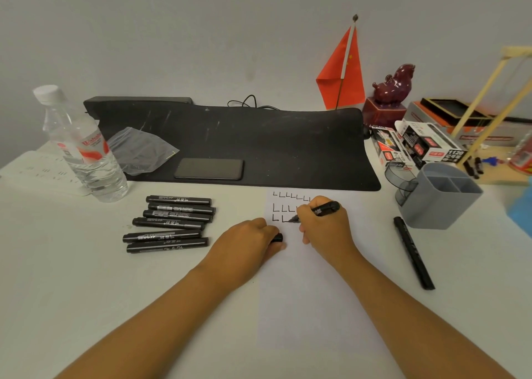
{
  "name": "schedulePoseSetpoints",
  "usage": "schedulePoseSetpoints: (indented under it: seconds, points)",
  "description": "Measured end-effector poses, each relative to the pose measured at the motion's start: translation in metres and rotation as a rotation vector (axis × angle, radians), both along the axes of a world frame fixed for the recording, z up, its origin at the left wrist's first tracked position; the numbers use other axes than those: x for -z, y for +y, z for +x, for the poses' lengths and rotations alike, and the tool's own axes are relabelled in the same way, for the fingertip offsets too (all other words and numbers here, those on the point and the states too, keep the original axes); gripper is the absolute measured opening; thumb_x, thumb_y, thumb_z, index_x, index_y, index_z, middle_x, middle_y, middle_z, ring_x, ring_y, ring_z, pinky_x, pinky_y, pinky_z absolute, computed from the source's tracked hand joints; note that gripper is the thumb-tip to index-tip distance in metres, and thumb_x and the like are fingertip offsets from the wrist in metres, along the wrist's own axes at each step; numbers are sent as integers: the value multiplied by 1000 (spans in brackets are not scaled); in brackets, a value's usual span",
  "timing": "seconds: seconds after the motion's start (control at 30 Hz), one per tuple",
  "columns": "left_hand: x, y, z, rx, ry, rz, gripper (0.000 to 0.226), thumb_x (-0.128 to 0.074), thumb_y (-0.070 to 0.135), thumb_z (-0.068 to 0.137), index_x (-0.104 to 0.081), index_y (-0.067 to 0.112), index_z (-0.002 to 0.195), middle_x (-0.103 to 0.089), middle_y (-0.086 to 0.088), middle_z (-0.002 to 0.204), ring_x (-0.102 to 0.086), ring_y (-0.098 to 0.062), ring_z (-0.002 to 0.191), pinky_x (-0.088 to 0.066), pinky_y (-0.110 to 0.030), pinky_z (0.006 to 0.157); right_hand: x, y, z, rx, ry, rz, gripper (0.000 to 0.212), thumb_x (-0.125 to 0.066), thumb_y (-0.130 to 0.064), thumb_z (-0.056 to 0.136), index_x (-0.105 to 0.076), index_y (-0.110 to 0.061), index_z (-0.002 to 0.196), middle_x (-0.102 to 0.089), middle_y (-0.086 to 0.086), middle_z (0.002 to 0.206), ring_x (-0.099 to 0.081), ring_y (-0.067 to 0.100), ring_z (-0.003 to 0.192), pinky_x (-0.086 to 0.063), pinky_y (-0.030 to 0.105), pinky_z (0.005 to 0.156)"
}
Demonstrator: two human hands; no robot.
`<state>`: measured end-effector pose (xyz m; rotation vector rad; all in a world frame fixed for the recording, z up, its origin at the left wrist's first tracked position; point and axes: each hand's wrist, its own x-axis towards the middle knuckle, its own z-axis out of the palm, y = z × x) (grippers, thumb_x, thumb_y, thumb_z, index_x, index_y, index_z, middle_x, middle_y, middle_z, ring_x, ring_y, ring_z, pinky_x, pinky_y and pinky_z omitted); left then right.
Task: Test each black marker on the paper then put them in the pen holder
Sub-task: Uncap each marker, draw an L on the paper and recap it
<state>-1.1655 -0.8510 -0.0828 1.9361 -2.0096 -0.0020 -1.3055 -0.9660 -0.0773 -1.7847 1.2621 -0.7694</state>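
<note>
My right hand [324, 226] grips an uncapped black marker [326, 208], its tip down on the white paper [311, 292] beside rows of L-shaped test marks [290, 196]. My left hand [244, 240] rests on the paper's left edge and holds the marker's black cap [277, 238]. Several capped black markers [172, 223] lie in a row on the table to the left. One more black marker [413, 252] lies on the right, just in front of the grey pen holder [440, 200], whose compartments look empty.
A water bottle [80, 145] stands at the left by a white power strip [37, 171]. A black desk mat [244, 142] carries a phone [209, 169] and a plastic bag [141, 151]. Marker boxes [417, 145], a red flag [342, 70] and a purple figurine [393, 85] stand behind the holder.
</note>
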Motion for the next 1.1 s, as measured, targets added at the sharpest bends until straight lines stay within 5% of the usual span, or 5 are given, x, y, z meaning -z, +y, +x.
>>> schedulePoseSetpoints:
  seconds: [0.13,0.3,0.47,0.7,1.1]
  points:
    - [0,1,2,1,32,9,28,-49,44,96,-62,20,101,-56,1,88,-59,-25,81,-45,-33,66,-11,3,-8,60,-220,50,25,-56,-14,92,-59,-14,67,-64,7,58,-60,18,47,-47,19,40]
    - [-8,11,11,-4,391,-7,20,-56,32,96,-59,29,116,-66,11,106,-61,-5,92,-46,-19,81,-42,10,-30,32,-564,174,27,-54,-18,91,-58,-12,65,-60,3,49,-50,11,35,-40,19,34]
    - [-18,19,5,36,669,22,15,-61,25,95,-56,36,104,-71,5,90,-67,-10,78,-54,-26,76,-49,29,-33,-97,-525,159,32,-48,-8,94,-51,-6,61,-56,4,46,-45,11,32,-36,17,32]
    - [-28,21,-5,56,672,28,12,-62,28,94,-56,35,103,-72,3,90,-67,-12,79,-56,-37,78,-47,40,-32,-148,-480,140,35,-47,-8,97,-52,-8,62,-56,1,45,-46,9,32,-39,16,33]
    - [-41,24,-17,190,752,59,17,-52,22,100,-64,14,90,-61,3,70,-56,-5,59,-46,-21,57,-40,44,-37,-360,-466,195,28,-54,-17,97,-56,-10,70,-68,9,57,-62,23,41,-49,23,38]
